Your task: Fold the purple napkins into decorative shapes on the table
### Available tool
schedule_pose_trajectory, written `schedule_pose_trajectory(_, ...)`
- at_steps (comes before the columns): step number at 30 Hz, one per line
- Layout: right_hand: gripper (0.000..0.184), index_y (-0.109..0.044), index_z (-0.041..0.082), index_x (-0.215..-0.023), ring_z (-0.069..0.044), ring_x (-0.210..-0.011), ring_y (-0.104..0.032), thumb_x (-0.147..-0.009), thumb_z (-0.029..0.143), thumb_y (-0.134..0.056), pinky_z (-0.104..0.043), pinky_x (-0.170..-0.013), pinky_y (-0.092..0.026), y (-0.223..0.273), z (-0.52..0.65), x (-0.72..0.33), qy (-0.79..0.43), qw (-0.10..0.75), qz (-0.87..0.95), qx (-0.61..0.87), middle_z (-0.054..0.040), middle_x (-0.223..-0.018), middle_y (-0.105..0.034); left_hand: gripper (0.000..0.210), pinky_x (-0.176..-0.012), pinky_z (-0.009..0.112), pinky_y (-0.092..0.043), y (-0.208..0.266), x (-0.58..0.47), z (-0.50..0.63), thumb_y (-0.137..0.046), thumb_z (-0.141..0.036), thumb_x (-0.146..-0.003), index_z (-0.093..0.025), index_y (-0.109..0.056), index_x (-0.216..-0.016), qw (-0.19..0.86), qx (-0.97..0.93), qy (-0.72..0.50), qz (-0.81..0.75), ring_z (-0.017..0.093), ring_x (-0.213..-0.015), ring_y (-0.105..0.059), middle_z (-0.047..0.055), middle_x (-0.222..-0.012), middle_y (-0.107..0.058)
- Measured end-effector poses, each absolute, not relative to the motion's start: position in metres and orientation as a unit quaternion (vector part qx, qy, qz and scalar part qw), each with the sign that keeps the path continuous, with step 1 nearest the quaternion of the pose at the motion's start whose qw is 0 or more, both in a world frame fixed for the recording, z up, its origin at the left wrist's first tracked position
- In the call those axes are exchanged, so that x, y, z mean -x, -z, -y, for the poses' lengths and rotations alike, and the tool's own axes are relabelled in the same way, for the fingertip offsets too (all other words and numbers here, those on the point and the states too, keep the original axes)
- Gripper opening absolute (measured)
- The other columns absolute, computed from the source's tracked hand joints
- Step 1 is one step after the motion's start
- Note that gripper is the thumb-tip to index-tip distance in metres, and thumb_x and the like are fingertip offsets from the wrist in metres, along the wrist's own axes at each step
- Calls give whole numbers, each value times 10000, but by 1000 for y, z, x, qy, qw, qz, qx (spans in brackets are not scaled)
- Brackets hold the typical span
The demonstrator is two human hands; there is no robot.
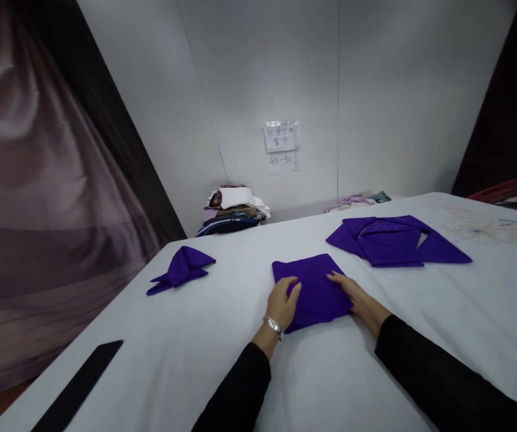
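Purple folded napkin [315, 290] lies at frame centre on white worktop [195, 360]. Left hand [282, 305] and right hand [358, 298] press flat on its edges — grip apart, fingers spread, nothing clamped. Risk: uneven pressure lets slick cloth slide — folds open, layers skew.

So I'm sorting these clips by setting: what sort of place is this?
Probably a linen-folding workstation, perhaps a training or recording booth. Both hands, left hand and right hand, rest on a purple napkin on the white-covered table. Folded cloths are stacked by plain panel walls bearing a handwritten label.
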State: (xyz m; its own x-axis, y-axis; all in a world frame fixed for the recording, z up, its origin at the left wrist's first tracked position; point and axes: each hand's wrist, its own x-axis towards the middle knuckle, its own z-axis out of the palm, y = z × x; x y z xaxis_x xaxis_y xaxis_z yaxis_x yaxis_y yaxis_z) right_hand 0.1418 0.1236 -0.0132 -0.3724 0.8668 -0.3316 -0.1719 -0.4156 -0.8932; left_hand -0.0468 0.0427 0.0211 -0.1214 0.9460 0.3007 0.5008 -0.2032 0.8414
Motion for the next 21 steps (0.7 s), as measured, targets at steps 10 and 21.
schedule_pose_trajectory(10,606,-379,221,-1288,-218,-710,-647,-687,169,-439,-386,-665,-519,1,-135,-153,-671,392,466,424,-56,-946,-669,646,-1088,453,-110,7,51,-35,-285,-574,-827,-190,-295,-1347,130,-732,-200,-639,231,-1345,-90,65,-1459,-196)
schedule_pose_trajectory(21,713,-236,270,-1358,-175,-685,-641,-703,144,-490,-324,-618,-523,4,-142,-162,-683,382,385,489,-60,-1058,-623,680,-1085,476,-71,8,48,-35,-191,-609,-821,-196,-284,-1354,94,-741,-115,-655,236,-1349,-22,49,-1469,-157)
